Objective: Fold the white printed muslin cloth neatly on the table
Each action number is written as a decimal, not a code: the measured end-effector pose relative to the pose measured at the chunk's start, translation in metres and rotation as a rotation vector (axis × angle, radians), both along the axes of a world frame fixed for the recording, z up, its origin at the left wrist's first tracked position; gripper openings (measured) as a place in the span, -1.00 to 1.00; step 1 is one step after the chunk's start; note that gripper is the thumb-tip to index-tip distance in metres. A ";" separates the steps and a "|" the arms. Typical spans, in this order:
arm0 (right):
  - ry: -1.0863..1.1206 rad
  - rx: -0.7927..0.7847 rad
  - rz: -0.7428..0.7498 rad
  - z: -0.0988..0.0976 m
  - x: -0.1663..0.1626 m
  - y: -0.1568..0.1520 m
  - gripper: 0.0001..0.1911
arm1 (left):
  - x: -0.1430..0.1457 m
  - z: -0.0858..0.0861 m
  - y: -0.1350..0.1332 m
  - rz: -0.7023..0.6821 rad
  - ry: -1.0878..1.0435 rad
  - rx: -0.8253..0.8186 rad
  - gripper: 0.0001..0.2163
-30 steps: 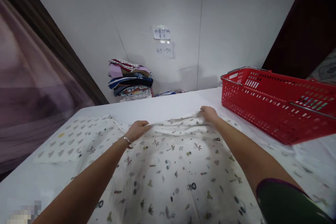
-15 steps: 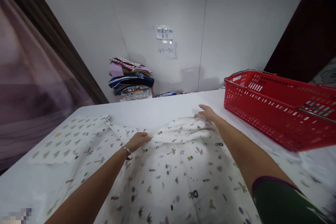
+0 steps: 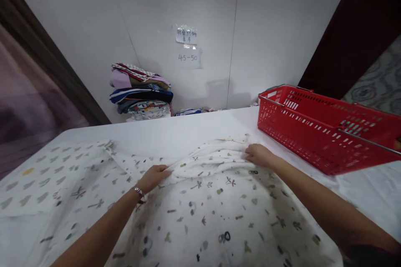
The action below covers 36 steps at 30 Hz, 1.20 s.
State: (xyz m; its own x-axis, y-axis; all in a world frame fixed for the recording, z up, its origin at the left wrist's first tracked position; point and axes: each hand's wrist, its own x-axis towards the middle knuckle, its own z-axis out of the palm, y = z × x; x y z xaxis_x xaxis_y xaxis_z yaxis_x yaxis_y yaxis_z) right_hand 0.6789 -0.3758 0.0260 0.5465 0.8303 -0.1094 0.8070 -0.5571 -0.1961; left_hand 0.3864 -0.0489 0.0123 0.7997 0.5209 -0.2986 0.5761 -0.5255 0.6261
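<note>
Far left: a flat panel of paler print lies on the white table [image 3: 188, 127] - can't tell if it's part of the same piece or a second one. Behind it, against the wall, a stack of folded clothes [image 3: 140, 91], parked off the table's working area.

Left hand [image 3: 153, 177], bracelet [image 3: 138, 192] on the wrist: fingers curled together, pinching a fold of the printed cloth [image 3: 213, 200]. The cloth is spread over the near half of the table, draped toward the person, with its far edge bunched into a ridge between the two hands.

Paper notes [image 3: 186, 35] are taped to the wall above, the lower one reading 45-50.

Right hand [image 3: 259, 155]: fingers closed on the right end of that same ridge, knuckles up. The hands sit well apart, probably so the edge stays controlled across its width and doesn't sag in the middle.

Right: a red basket [image 3: 313, 133] stands on the table just beside the cloth, not touching either hand - within reach of the right arm. Its contents aren't visible.
</note>
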 end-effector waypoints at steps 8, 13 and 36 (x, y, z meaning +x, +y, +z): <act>0.626 0.328 -0.132 0.004 -0.026 -0.040 -0.75 | 0.001 -0.007 0.003 -0.038 0.007 0.105 -0.70; 0.572 0.526 -0.648 0.001 0.032 0.009 -0.90 | 0.002 -0.004 -0.003 -0.045 0.047 0.197 -0.72; 0.702 0.214 -0.534 -0.006 0.027 -0.054 -0.80 | -0.002 -0.012 -0.010 0.008 0.097 0.336 -0.57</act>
